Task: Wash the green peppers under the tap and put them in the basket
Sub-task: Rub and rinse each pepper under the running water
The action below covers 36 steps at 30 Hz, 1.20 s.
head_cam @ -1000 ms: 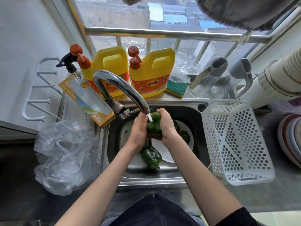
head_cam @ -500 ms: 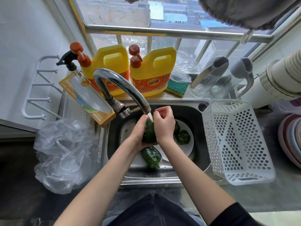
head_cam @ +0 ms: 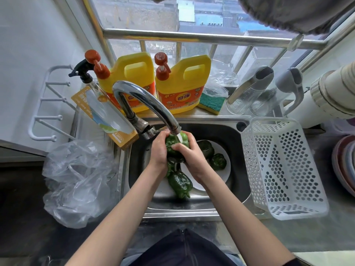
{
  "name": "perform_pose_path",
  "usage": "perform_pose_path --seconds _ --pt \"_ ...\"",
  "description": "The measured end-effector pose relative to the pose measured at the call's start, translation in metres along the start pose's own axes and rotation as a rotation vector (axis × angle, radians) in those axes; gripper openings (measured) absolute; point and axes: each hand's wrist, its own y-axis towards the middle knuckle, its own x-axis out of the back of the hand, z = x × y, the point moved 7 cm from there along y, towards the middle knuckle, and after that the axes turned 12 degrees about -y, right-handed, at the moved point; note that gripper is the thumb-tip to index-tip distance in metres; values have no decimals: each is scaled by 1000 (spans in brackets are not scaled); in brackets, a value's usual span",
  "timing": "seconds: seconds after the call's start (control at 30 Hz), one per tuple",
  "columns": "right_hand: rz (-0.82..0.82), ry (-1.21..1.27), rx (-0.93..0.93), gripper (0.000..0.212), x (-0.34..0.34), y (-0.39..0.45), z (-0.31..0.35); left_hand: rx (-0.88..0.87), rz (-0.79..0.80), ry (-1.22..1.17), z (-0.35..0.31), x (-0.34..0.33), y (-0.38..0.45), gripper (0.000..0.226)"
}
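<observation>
Both my hands hold one green pepper (head_cam: 171,144) under the running tap (head_cam: 146,104). My left hand (head_cam: 159,150) grips its left side and my right hand (head_cam: 189,152) wraps its right side, thumb across the front. Water falls on the pepper's top. Below in the steel sink (head_cam: 221,206) another pepper (head_cam: 180,184) lies by a white plate (head_cam: 224,169), and two more peppers (head_cam: 218,161) sit on that plate. The white perforated basket (head_cam: 284,169) stands at the sink's right edge, with nothing in it.
Two yellow detergent jugs (head_cam: 182,83), a spray bottle (head_cam: 84,77) and a sponge (head_cam: 211,102) stand behind the sink. A crumpled clear plastic bag (head_cam: 76,181) lies on the left counter. Stacked bowls (head_cam: 345,164) sit at the far right.
My hands have turned the pepper under the stream. My right hand came down from its top to wrap its right side, and the pepper's green top shows again.
</observation>
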Motion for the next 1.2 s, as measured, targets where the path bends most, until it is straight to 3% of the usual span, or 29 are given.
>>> perform_pose_path --seconds 0.07,0.13,0.27,0.33,0.43,0.5,0.57,0.63,0.67,0.77,0.87,1.0,1.07,1.13,1.2 --pt "-30 96 22 53 4 2 -2 -30 52 93 -1 -7 -1 23" --pt "-86 167 15 35 10 4 0 -36 85 159 3 -12 -5 27" --pt "-233 120 -6 44 25 7 -6 18 38 202 20 -14 -7 43" --pt "-319 9 50 36 29 5 -6 209 -13 164 33 -10 -8 56" --pt "-418 -340 240 40 33 -3 3 551 105 -77 49 -12 -19 51" --pt "-382 -481 325 49 31 -5 3 554 120 -106 53 -6 -15 62" --pt "-322 -533 329 49 30 -4 -5 513 75 -77 58 -1 -9 91" --pt "-273 -418 210 44 27 -2 -14 466 -4 -38 61 3 -6 105" --pt "-247 -246 81 43 24 -1 -18 415 -26 -17 60 4 -4 100" --pt "-145 239 -411 49 13 -3 -36 249 -44 85 52 5 1 53" --pt "-25 327 -606 53 10 -10 -41 130 -55 141 41 0 7 14" --pt "57 279 -519 41 8 -6 -37 -95 -130 548 32 7 15 13" --pt "-99 27 -351 43 18 4 -38 -118 -139 528 33 8 16 21" --pt "-315 -381 -99 46 26 5 -27 83 -165 284 45 8 16 31" --pt "-425 -636 52 49 25 0 -18 369 -180 20 60 1 14 42"
